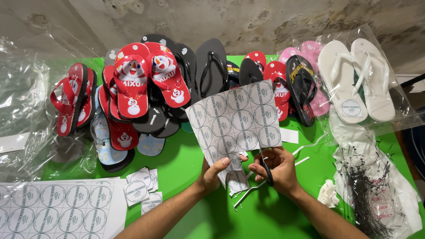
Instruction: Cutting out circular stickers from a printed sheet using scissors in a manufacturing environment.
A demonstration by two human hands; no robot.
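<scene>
Scissors (267, 168) gripped in right hand (276, 170); left hand (214, 172) pinches sticker sheet (233, 119), fingers closed.

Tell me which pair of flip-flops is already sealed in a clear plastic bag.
The white pair at far right; all the red, black and pink ones lie loose on the green table.

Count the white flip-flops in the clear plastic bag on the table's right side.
2: one white flip-flop lies on the left inside the clear bag, the other white flip-flop beside it on the right. Others may be hidden.

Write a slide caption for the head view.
Left hand holds a label sheet while right hand cuts with scissors.
</scene>
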